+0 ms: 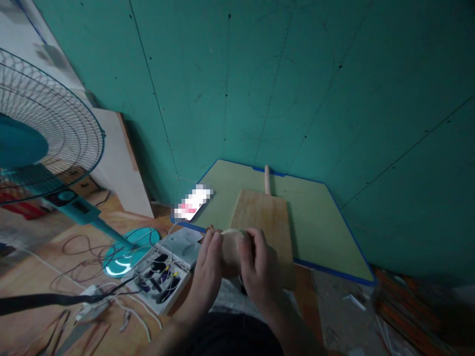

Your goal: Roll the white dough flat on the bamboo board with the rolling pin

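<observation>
Between my two hands, above the near end of a wooden board, is a pale, rounded, dough-like lump. My left hand grips its left side with bent fingers. On the other side, my right hand curls round it, the thumb pressed against its face. My fingers and palms hide part of the lump. The wooden board lies under and beyond my hands on a pale green table with a blue edge. A plain wooden rod, like a rolling pin, lies past the board's far end.
A phone with a lit, blurred screen lies at the table's left. Lower left, an open box holds cables and small parts. A teal standing fan and loose cords take up the left floor. A green wall rises behind the table.
</observation>
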